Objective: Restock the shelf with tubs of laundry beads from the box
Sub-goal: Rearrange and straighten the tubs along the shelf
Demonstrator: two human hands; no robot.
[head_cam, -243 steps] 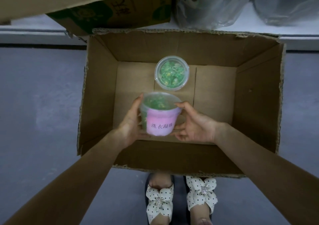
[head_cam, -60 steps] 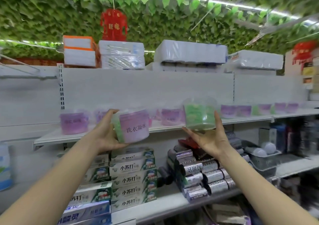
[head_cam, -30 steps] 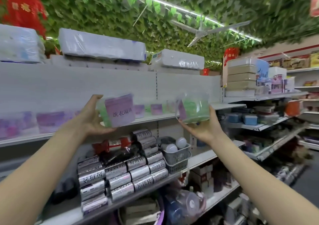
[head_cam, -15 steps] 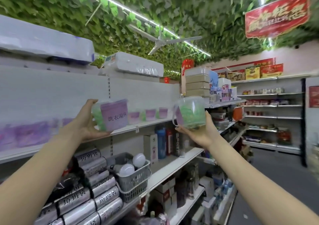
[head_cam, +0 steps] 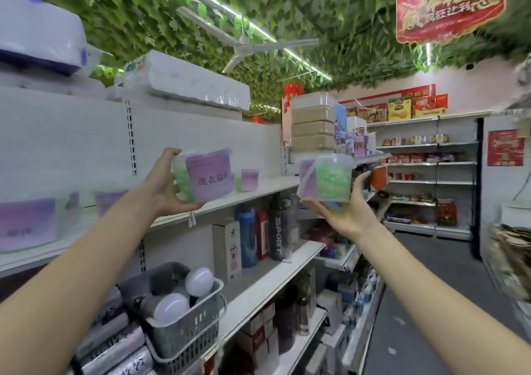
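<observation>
My left hand [head_cam: 165,187] grips a clear tub of green laundry beads with a purple label [head_cam: 205,174], held just above the front edge of the white shelf [head_cam: 275,183]. My right hand [head_cam: 349,212] holds a second tub of green beads [head_cam: 326,177] from below, out in the aisle past the shelf's right end. One more tub [head_cam: 247,179] stands on the shelf just right of the left-hand tub. Several purple-labelled tubs [head_cam: 27,223] stand blurred along the shelf at the far left. The box is out of view.
White packs [head_cam: 184,82] lie on top of the shelving. Below the tub shelf stand bottles [head_cam: 247,238] and a grey basket of light bulbs [head_cam: 184,320]. The aisle floor [head_cam: 425,288] runs to the right toward stocked shelves [head_cam: 425,173] at the back wall.
The view has swung right along the shelving. Both hands still carry their tubs, now near the shelf's right end, with the left tub close over the shelf edge.
</observation>
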